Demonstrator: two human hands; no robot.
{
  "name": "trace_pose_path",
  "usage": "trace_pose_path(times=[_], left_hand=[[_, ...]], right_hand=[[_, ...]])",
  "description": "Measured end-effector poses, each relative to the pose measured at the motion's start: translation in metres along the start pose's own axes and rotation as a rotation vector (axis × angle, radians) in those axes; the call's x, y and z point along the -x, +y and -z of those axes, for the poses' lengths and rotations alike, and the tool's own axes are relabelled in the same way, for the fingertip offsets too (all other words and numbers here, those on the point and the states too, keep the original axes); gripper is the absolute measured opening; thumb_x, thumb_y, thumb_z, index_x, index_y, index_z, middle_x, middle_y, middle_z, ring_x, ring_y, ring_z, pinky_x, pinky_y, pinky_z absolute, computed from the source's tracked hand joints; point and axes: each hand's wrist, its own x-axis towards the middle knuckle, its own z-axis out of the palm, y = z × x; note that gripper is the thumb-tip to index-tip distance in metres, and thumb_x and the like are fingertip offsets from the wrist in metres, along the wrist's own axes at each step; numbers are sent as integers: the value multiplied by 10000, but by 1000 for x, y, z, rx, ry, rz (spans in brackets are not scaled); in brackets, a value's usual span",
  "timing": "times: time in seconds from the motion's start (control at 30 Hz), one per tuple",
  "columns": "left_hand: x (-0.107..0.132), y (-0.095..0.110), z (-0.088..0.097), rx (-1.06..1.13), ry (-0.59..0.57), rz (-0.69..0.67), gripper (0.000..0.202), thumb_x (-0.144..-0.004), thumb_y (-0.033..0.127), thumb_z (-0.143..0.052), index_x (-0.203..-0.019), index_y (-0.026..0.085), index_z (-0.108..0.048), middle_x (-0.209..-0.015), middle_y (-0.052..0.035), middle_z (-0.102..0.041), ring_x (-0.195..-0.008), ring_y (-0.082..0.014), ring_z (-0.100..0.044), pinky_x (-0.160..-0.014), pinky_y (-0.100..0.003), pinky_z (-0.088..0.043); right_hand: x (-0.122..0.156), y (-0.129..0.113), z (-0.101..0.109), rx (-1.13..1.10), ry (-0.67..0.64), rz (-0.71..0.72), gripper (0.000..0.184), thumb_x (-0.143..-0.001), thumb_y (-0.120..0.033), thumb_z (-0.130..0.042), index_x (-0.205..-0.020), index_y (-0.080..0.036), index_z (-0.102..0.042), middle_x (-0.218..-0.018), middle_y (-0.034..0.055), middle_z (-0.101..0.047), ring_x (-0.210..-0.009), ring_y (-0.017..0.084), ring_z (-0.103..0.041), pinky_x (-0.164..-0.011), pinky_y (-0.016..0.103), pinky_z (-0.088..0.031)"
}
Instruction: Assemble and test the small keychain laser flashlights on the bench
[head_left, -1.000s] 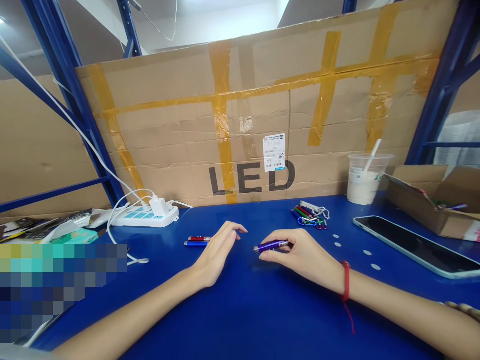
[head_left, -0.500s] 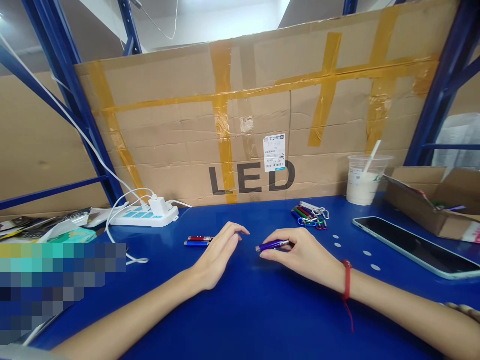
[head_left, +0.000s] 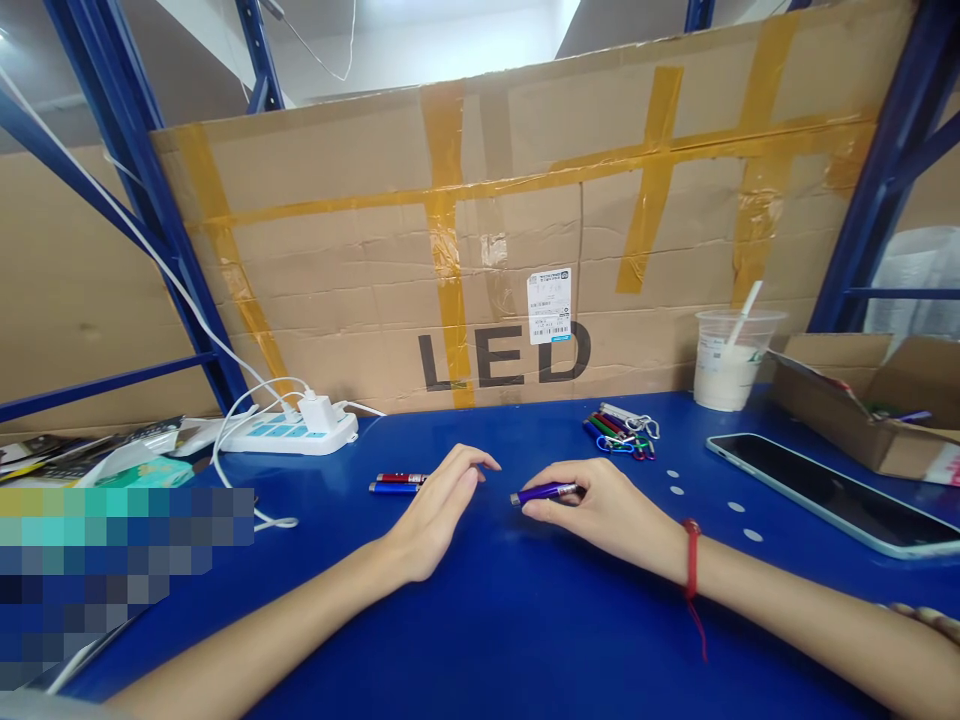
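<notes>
My right hand (head_left: 600, 495) pinches a purple penlight (head_left: 546, 492), a slim metal tube with a silver end, between thumb and fingers. The tube lies nearly level just over the blue tabletop, its silver end pointing left. My left hand (head_left: 442, 510) rests on its edge with fingers stretched out and holds nothing. Beside its far side lie a red penlight (head_left: 403, 478) and a blue penlight (head_left: 394, 489), side by side, their right ends hidden by the hand. Farther back, a bunch of coloured penlights (head_left: 611, 428) with carabiner clips lies on the table.
A white power strip (head_left: 292, 432) with cables sits at the back left, near plastic packets (head_left: 150, 450). On the right are a phone (head_left: 832, 490), a drink cup with a straw (head_left: 727, 370), an open cardboard box (head_left: 847, 410) and several pale discs (head_left: 736, 507). A cardboard sheet (head_left: 360, 300) stands behind.
</notes>
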Motion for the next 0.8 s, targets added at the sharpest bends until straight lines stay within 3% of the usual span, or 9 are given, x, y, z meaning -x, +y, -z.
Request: trace_pose_path(times=[0.43, 0.8], left_hand=[[0, 0, 1, -13, -7, -6, 363, -952, 367, -196, -1043, 199, -504, -1055, -59, -507, -974, -175, -472, -911, -323, -365], [0, -3, 0, -43, -18, -56, 383, -949, 386, -192, -1045, 198, -511, -1048, -67, -518, -990, -187, -473, -913, -333, -364]], right_hand=[[0, -1, 3, -20, -88, 34, 223, -759, -441, -634, -881, -283, -733, -861, -24, -707, -709, 145, -599, -596, 224, -403], [-1, -1, 2, -59, -41, 30, 289, -827, -445, -534, -894, -241, -728, -895, 5, -708, -769, 168, -620, -683, 245, -442]])
